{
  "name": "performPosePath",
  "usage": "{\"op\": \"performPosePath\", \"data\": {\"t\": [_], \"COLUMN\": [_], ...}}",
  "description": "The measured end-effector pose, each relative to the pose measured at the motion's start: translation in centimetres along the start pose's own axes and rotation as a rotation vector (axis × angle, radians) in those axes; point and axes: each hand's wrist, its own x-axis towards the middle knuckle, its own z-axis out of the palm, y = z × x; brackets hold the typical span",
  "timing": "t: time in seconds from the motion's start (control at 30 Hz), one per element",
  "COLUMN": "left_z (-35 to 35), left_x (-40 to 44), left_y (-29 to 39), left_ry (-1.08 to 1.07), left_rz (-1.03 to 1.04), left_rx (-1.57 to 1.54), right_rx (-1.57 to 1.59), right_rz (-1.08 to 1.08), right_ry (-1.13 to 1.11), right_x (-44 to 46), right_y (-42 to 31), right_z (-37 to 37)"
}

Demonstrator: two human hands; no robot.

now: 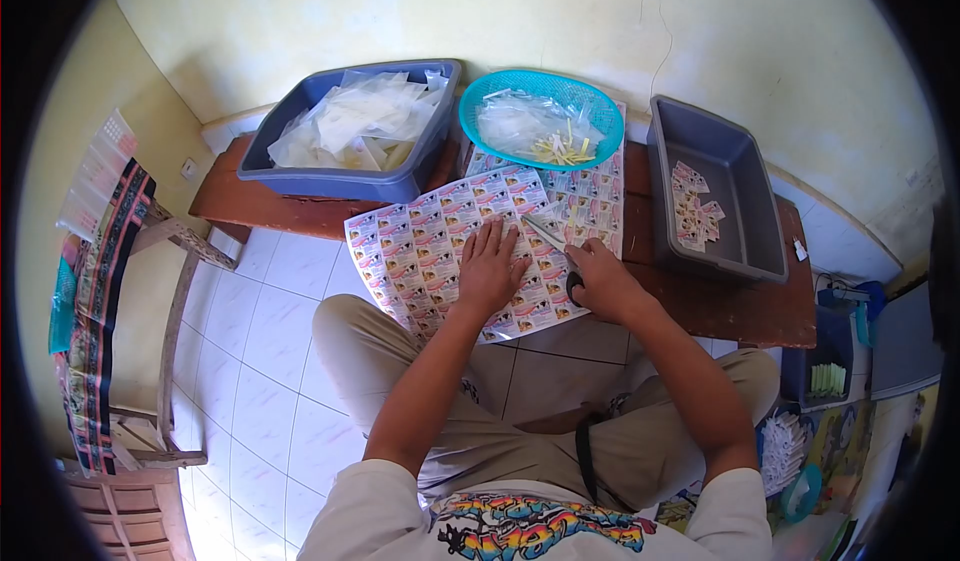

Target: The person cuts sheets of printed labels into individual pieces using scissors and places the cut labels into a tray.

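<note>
A large sheet printed with rows of small labels (425,251) lies over the front edge of the brown bench. My left hand (490,269) rests flat on it, fingers spread. To its right, my right hand (602,283) is closed around black-handled scissors (543,231), whose blades point up and left over the sheet. More printed sheets (590,196) lie under and behind it. Cut labels (695,211) sit in the grey tray (735,151) at the right.
A blue-grey tub (400,183) of clear plastic bags stands at the back left of the bench (300,213). Beside it, a turquoise basket (480,141) holds plastic pieces and yellowish strips. A wooden chair (170,351) is at the left; a dark crate (815,346) stands low at the right.
</note>
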Motion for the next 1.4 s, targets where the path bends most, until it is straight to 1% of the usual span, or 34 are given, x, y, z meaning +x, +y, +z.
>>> {"op": "performPosePath", "data": {"t": [0.1, 0.17, 0.4, 0.6, 0.7, 0.77, 0.9, 1.0, 1.2, 1.27, 1.4], "left_z": [-0.2, -0.3, -0.6, -0.4, -0.5, -0.3, -1.1, -1.4, -1.1, -1.0, -1.1], "left_x": [0.0, -0.2, -0.6, -0.4, -0.4, -0.3, -0.2, -0.4, -0.6, -0.6, -1.2], "left_y": [-0.1, -0.1, 0.0, 0.1, -0.1, -0.3, 0.5, 0.7, 0.5, 0.4, 0.9], "left_ry": [0.009, 0.003, 0.023, 0.027, 0.021, 0.026, -0.007, -0.005, 0.011, 0.005, 0.042], "left_rz": [0.008, 0.005, -0.021, -0.043, -0.038, -0.027, -0.066, -0.078, -0.07, -0.059, -0.047], "left_rx": [-0.005, -0.005, -0.021, 0.003, 0.003, -0.001, -0.005, -0.005, -0.019, -0.026, -0.046], "right_rx": [-0.014, -0.011, -0.004, 0.061, 0.062, 0.106, 0.106, 0.097, 0.186, 0.204, 0.205], "right_rz": [-0.007, -0.048, -0.048, 0.022, 0.018, 0.059, 0.046, -0.016, 0.006, 0.055, 0.065], "right_ry": [-0.012, 0.003, 0.013, -0.025, -0.011, -0.012, -0.037, -0.026, -0.001, -0.026, -0.042], "right_x": [0.0, 0.1, -0.4, -1.0, -1.1, -1.1, -0.8, -0.5, -0.3, -0.5, -0.9], "right_y": [0.3, 1.0, 0.5, 0.3, 0.5, 0.1, 0.2, 0.5, 0.6, 0.7, 0.8], "right_z": [0.4, 0.8, 0.4, 0.2, 0.0, -0.1, 0.1, 0.7, 1.1, 1.1, 0.7]}}
